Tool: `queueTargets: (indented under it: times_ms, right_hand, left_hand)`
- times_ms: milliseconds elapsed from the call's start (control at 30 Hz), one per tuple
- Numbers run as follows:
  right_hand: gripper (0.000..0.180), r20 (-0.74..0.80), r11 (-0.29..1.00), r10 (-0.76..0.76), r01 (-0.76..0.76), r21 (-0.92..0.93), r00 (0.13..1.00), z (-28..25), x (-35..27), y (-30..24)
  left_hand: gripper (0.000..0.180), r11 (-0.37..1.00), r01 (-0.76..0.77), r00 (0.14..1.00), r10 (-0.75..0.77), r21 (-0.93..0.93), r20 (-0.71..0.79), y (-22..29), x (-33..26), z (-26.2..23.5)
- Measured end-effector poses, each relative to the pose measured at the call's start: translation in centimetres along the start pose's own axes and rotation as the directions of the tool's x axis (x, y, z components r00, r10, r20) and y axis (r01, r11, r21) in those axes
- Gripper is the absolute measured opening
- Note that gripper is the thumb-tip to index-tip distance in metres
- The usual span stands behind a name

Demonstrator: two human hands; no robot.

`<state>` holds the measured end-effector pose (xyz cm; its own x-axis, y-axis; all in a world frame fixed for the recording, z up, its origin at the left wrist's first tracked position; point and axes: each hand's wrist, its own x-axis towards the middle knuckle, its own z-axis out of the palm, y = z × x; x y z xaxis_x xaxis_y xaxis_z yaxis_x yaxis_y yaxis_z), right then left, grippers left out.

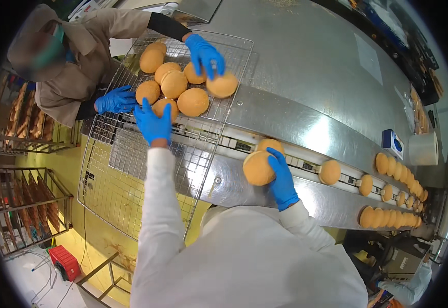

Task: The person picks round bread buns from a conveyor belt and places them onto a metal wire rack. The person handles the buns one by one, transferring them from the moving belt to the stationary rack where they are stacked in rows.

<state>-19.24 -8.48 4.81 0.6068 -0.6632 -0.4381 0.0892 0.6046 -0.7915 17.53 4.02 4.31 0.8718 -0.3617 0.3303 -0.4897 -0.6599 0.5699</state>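
Note:
My left hand, in a blue glove, reaches over the wire rack with its fingers around the near side of a round golden bun. More buns lie just beyond it, among them a large bun. In front of me my right hand, also gloved in blue, grips a bun from its right side. Behind that one, another bun is partly hidden at the conveyor.
Across the rack, a co-worker's gloved hand is at a blurred bun; their other hand rests by the rack's edge. Buns ride the conveyor to the right, with rows of buns alongside. Rack trolleys and a red crate stand left.

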Motion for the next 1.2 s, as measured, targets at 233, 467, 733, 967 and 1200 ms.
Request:
queueTargets:
  times_ms: [233, 467, 733, 967, 1200]
  right_hand:
    - [0.051, -0.009, 0.992, -0.128, 0.128, -0.013, 0.992, -1.1, 2.1, -1.2]
    - [0.051, -0.028, 0.946, -0.238, 0.226, -0.231, 0.971, 0.3, 3.2, -0.3]
    - [0.047, 0.135, 0.956, -0.050, 0.087, -0.280, 0.990, 2.5, 1.0, 0.2]
    - [0.052, -0.111, 0.985, -0.163, 0.155, -0.076, 0.980, -1.9, 2.5, 0.9]
    - [0.049, -0.145, 0.922, -0.330, 0.286, -0.261, 0.933, 0.4, 3.9, 0.3]
  left_hand:
    - [0.073, 0.949, 0.101, 0.995, -0.098, -0.299, 0.022, -1.1, -1.6, 2.3]
    - [0.057, 0.454, 0.412, 0.898, -0.352, -0.791, 0.265, 1.7, -8.0, -3.4]
    - [0.057, 0.809, 0.007, 0.991, 0.075, -0.587, 0.114, 8.9, -7.0, 1.4]
    - [0.076, 0.981, 0.174, 0.954, -0.145, -0.090, 0.262, 8.8, -1.6, 6.1]
    - [0.088, 0.820, 0.196, 0.981, -0.172, -0.538, 0.096, 7.3, -4.0, 5.4]
